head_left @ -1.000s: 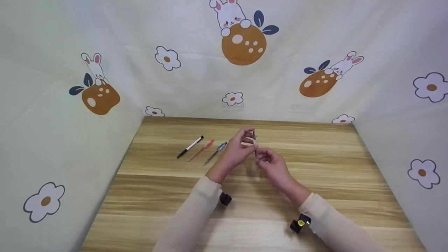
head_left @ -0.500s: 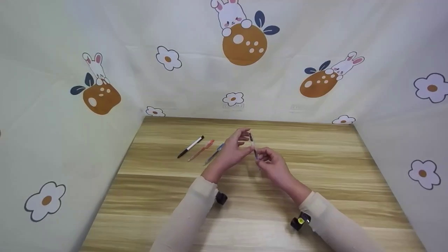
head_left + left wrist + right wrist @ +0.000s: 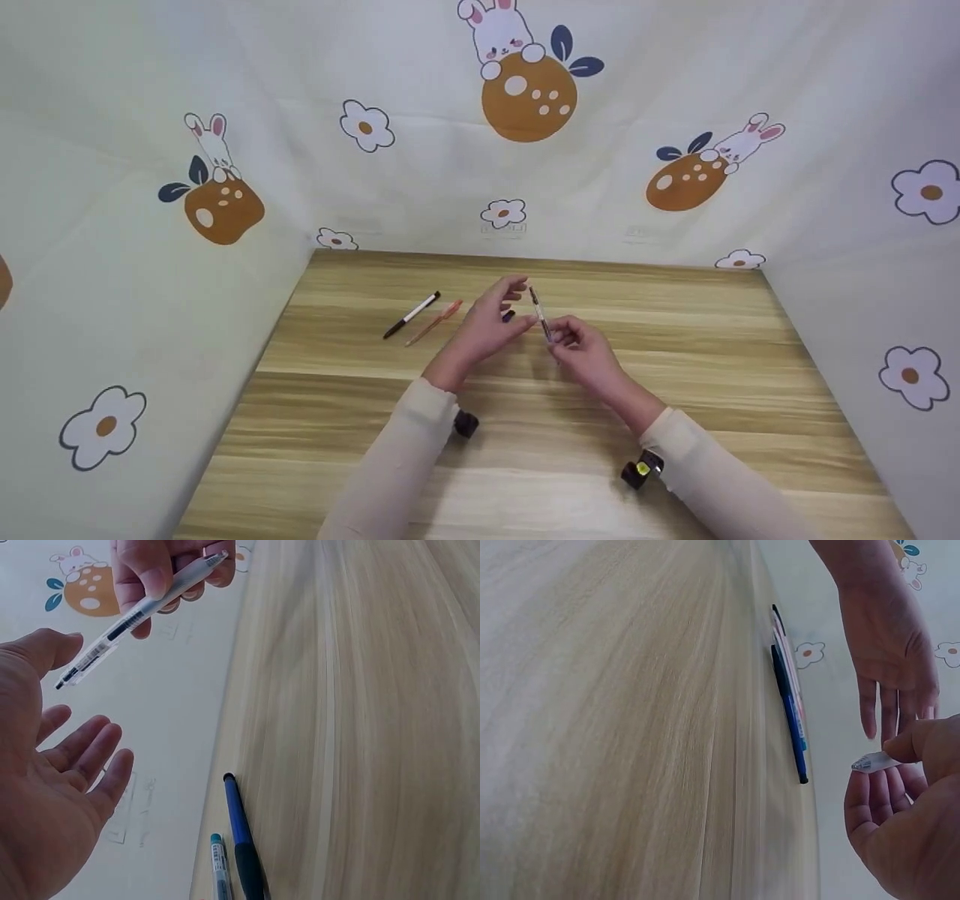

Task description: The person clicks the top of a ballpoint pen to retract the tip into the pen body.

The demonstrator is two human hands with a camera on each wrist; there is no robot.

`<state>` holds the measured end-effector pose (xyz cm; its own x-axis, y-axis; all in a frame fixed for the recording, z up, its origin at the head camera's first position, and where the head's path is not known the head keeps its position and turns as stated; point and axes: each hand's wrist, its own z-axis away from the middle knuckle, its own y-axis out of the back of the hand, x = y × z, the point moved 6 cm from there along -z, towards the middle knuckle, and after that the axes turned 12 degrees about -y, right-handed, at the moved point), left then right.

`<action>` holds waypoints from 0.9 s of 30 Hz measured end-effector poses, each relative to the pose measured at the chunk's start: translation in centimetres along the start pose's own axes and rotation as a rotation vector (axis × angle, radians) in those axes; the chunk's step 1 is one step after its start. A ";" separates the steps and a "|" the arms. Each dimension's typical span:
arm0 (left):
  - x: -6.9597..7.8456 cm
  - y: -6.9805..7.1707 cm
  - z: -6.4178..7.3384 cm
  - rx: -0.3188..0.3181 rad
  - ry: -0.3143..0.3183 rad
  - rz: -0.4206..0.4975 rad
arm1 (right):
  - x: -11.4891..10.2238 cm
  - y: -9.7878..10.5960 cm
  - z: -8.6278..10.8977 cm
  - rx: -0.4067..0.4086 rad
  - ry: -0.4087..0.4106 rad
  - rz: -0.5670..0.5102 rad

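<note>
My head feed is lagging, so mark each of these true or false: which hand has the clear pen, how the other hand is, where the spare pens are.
1. The right hand holds the clear pen. True.
2. The left hand grips that pen too. False: its fingers are spread, off the pen.
3. The blue pen lies on the wooden table. True.
4. The black-and-white pen is in the left hand. False: it lies on the table.

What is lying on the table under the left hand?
Under the left hand a blue pen lies on the wooden table, with a teal-tipped clear pen beside it. The head view shows only a dark tip; the hand covers the rest.
</note>
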<state>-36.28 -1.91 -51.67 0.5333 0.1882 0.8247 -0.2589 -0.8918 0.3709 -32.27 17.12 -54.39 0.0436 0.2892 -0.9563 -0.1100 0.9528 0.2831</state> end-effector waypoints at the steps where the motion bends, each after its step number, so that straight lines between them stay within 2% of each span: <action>1: -0.1 0.1 0.0 -0.001 -0.001 -0.003 | 0.0 0.0 -0.1 -0.003 -0.001 0.007; 11: -0.6 0.9 0.5 -0.017 0.013 -0.116 | 0.3 0.0 -1.0 -0.034 0.025 0.046; 27: -1.9 1.2 0.2 -0.024 0.024 -0.187 | 0.2 0.1 -1.9 -0.006 0.044 0.149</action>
<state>-37.40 -3.39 -52.89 0.5545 0.3598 0.7504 -0.1762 -0.8305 0.5284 -34.13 17.11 -54.66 -0.0171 0.4230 -0.9060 -0.1180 0.8989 0.4219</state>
